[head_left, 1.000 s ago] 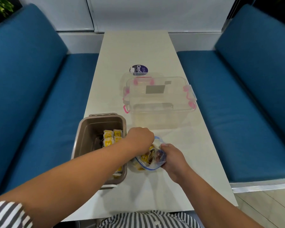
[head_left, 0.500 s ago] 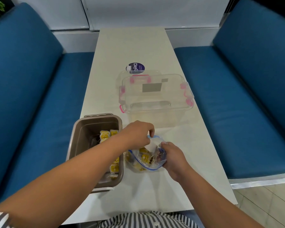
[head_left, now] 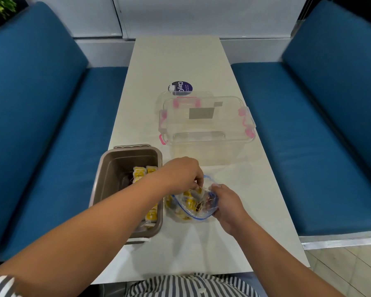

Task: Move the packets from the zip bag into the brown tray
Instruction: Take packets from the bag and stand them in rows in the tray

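Packets (head_left: 141, 173) with yellow print lie inside the tray (head_left: 107, 174), some at its far end and some along its right wall, partly hidden under the left forearm. The tray stands on the table (head_left: 176, 61), near the left edge. Just to the right of the tray lies the bag (head_left: 180, 213), clear with a blue zip line, its mouth open and turned upward. More yellow packets show through its plastic.

The left hand (head_left: 183, 175) reaches over the right rim of the tray to the mouth of the bag. Its fingers are curled down and pinch one packet (head_left: 198, 190) at the opening. The right hand (head_left: 226, 203), on the side of the bag away from the tray, grasps the bag's edge with curled fingers and holds the mouth open.

Beyond the tray and to its right stands a clear box (head_left: 206, 133) with pink clips. Behind it, farther from the tray, lies a round purple label (head_left: 182, 88) with white letters. Blue benches run along both long sides of the table.
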### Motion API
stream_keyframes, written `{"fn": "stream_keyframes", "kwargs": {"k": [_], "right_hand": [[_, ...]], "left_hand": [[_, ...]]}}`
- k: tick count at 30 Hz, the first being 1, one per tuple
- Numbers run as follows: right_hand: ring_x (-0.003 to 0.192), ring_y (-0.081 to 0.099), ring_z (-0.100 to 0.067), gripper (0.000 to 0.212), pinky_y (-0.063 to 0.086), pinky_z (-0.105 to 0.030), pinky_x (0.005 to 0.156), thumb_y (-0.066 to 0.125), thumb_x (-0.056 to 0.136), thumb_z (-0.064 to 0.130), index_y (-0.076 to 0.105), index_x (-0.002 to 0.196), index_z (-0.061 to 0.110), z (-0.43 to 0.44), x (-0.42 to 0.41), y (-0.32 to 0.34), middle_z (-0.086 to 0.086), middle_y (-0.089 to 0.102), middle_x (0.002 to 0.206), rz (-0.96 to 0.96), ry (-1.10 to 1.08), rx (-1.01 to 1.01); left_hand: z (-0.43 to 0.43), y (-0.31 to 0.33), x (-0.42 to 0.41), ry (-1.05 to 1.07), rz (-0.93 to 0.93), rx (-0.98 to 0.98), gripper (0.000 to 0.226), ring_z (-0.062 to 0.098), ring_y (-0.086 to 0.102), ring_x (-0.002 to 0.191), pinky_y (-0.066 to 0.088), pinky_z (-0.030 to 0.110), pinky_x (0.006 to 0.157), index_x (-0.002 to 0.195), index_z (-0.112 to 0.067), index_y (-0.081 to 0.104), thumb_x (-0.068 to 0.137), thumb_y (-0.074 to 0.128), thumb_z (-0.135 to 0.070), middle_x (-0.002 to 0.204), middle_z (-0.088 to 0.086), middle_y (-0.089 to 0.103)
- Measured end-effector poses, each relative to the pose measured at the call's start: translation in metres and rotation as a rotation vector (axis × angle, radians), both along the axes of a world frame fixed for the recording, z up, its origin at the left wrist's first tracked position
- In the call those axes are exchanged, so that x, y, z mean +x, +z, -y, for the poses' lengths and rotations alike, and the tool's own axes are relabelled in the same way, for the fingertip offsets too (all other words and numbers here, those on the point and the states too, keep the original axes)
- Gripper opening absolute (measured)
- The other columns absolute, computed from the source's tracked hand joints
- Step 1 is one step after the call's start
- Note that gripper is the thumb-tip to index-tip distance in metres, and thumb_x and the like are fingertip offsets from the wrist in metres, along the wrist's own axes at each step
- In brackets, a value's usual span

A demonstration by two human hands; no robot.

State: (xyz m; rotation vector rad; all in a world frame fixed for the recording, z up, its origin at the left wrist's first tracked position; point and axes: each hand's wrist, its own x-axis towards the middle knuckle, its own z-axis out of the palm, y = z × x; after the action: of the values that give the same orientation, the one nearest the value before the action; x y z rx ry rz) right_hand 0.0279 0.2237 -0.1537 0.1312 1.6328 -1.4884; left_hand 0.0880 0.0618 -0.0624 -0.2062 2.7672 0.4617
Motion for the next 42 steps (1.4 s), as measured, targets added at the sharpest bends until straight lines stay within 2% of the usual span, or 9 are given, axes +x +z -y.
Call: {"fn": "stream_keyframes", "kwargs": {"k": [8,13,17,21,26,32,34,37,42], "right_hand": [[0.084,0.066,-0.027,0.022,0.054,-0.041,0.075,0.045,0.107,0.019,0.062,0.108,0.004,0.005,0.006,0.006,-0.015,0.067,0.100,-0.018,0.000,-0.059],[0.083,0.064,-0.027,0.019,0.052,-0.039,0.073,0.047,0.106,0.019,0.061,0.101,0.007,0.011,0.012,0.007,-0.012,0.065,0.095,-0.028,-0.014,-0.036],[0.078,0.061,-0.025,0.019,0.050,-0.037,0.070,0.048,0.106,0.019,0.058,0.093,0.011,0.012,0.015,0.008,-0.009,0.060,0.088,-0.032,-0.033,-0.019],[0.092,0.063,-0.032,0.019,0.053,-0.044,0.079,0.049,0.106,0.022,0.061,0.101,0.007,0.009,0.013,0.006,-0.014,0.062,0.097,-0.029,-0.034,-0.012],[0.092,0.065,-0.031,0.020,0.054,-0.047,0.083,0.049,0.106,0.020,0.062,0.104,0.006,0.007,0.016,0.006,-0.014,0.064,0.099,-0.011,-0.043,-0.008],[0.083,0.066,-0.027,0.017,0.055,-0.042,0.076,0.048,0.106,0.018,0.061,0.100,0.010,0.007,0.014,0.006,-0.010,0.065,0.093,0.003,-0.036,-0.009],[0.081,0.065,-0.025,0.017,0.055,-0.041,0.074,0.047,0.106,0.018,0.060,0.098,0.012,0.006,0.013,0.005,-0.009,0.064,0.091,0.004,-0.029,-0.012],[0.092,0.066,-0.029,0.019,0.056,-0.046,0.082,0.047,0.106,0.019,0.063,0.109,0.008,0.005,0.013,0.002,-0.014,0.067,0.104,0.019,-0.032,-0.021],[0.092,0.065,-0.029,0.023,0.054,-0.047,0.084,0.048,0.106,0.020,0.063,0.114,0.005,0.003,0.013,-0.003,-0.016,0.066,0.107,0.030,-0.042,-0.028]], "left_hand": [[0.017,0.056,0.030,0.159,-0.200,0.105,0.010,-0.006,0.056,0.076,0.041,0.018,0.068,0.099,-0.031,0.076,0.090,0.070,-0.032,0.088,-0.018,0.068],[0.036,0.093,0.070,0.253,-0.269,0.038,0.010,-0.002,0.059,0.080,0.047,0.020,0.073,0.099,-0.032,0.075,0.092,0.068,-0.031,0.085,-0.019,0.069],[0.053,0.099,0.106,0.294,-0.206,-0.063,0.007,0.000,0.060,0.077,0.049,0.022,0.070,0.093,-0.035,0.074,0.091,0.067,-0.034,0.080,-0.018,0.068],[0.062,0.081,0.133,0.305,-0.094,-0.114,0.007,0.001,0.060,0.080,0.052,0.026,0.076,0.093,-0.036,0.075,0.089,0.069,-0.036,0.086,-0.019,0.068],[0.059,0.049,0.147,0.263,0.109,-0.151,0.006,0.003,0.060,0.077,0.050,0.024,0.068,0.091,-0.033,0.075,0.087,0.072,-0.035,0.084,-0.015,0.069],[0.046,0.009,0.142,0.129,0.294,-0.236,0.012,0.012,0.058,0.072,0.039,0.022,0.055,0.095,-0.029,0.074,0.088,0.065,-0.026,0.081,-0.010,0.061],[0.043,-0.001,0.137,0.106,0.320,-0.250,0.014,0.015,0.059,0.072,0.049,0.025,0.062,0.097,-0.025,0.074,0.091,0.062,-0.023,0.076,-0.007,0.057],[0.042,-0.015,0.131,0.107,0.313,-0.269,0.014,0.015,0.056,0.069,0.055,0.027,0.070,0.101,-0.019,0.071,0.095,0.058,-0.020,0.071,-0.007,0.050],[0.049,-0.024,0.128,0.205,0.290,-0.261,0.013,0.015,0.061,0.070,0.053,0.026,0.063,0.096,-0.022,0.074,0.091,0.061,-0.021,0.083,-0.003,0.063]]}}
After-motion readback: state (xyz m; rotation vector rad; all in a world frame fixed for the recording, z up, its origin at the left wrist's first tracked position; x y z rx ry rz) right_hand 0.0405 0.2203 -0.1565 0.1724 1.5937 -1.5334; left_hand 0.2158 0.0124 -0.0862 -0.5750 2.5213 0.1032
